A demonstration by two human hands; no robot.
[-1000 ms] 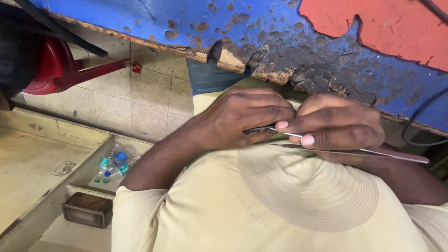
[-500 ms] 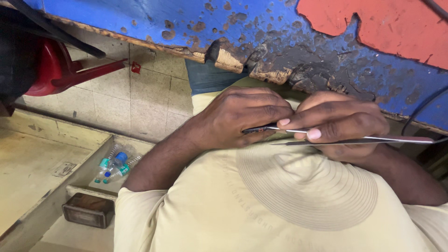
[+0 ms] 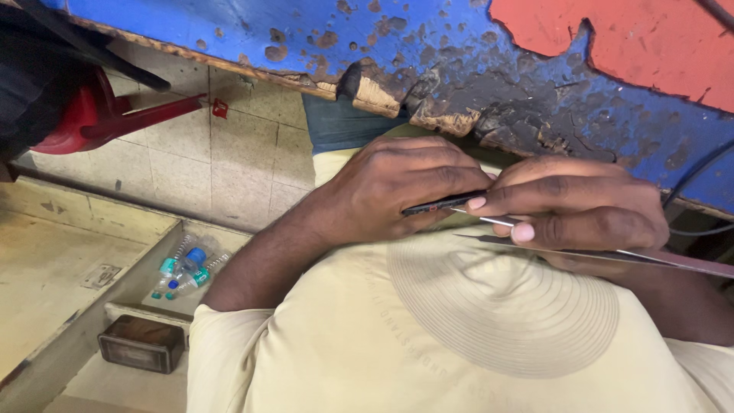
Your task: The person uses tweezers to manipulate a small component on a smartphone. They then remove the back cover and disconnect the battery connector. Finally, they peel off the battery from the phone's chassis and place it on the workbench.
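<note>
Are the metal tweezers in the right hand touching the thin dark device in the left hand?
Cannot tell: in the head view the tweezers tips are hidden behind the right hand fingers near the dark device.

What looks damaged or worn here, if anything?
The blue-painted bench edge above the hands is badly worn: paint has flaked off in spots and a dark, chipped patch exposes bare wood. The left hand and right hand work just below it with tweezers.

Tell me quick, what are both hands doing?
Left hand: closed on a thin dark device.
Right hand: closed on metal tweezers.
</note>
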